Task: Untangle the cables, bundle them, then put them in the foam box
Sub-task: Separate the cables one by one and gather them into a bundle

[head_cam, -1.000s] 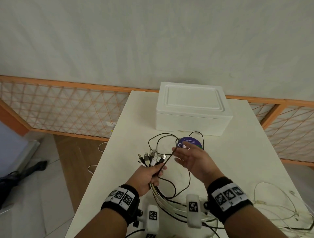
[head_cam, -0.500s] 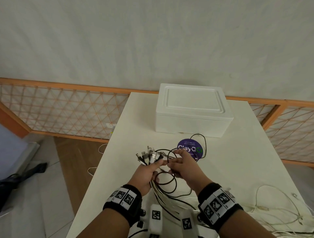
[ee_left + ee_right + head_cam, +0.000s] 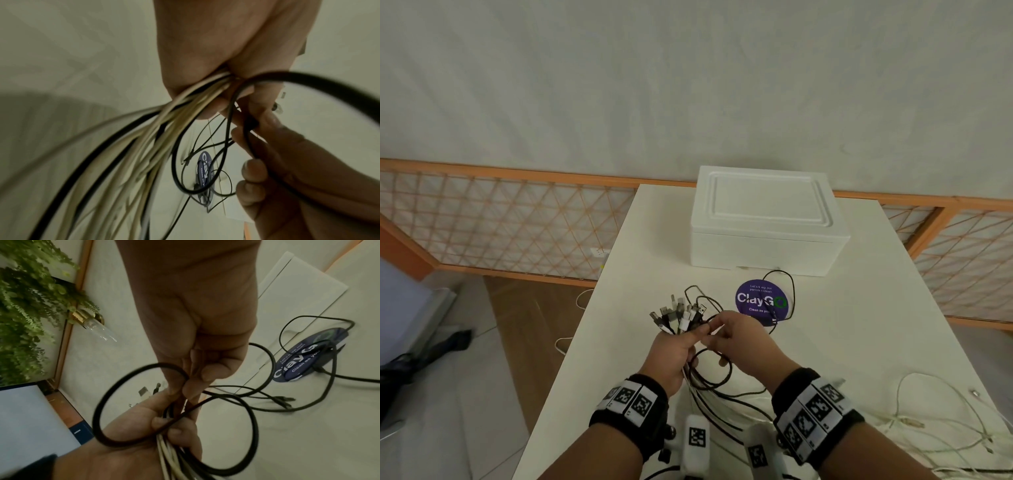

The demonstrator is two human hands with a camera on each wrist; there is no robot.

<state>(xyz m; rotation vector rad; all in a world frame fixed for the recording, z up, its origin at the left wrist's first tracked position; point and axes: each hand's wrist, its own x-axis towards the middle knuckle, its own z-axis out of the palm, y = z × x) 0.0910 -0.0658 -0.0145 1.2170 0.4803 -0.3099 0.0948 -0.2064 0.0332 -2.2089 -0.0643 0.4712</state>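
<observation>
a second ago the right hand (image 3: 743,346) hovers open-palmed beside the plugs with a black cable (image 3: 714,371) draped across it; now it has closed in against the left hand (image 3: 674,349), and its thumb and forefinger pinch that black cable right at the gathered plugs. the loop that stood tall over the purple sticker (image 3: 761,302) has been drawn shorter, leaving a thin black strand curled across the sticker.

the left hand stays fisted, fingers wrapped tight round the bundle of cables (image 3: 678,317), plug ends fanned upward and the white and black cords trailing down toward the wrists. both hands meet above the white table (image 3: 859,308), knuckles up in the head view. the foam box (image 3: 767,222) sits shut at the table's far edge, well apart from the hands. loose white cables (image 3: 935,421) lie at the near right.
</observation>
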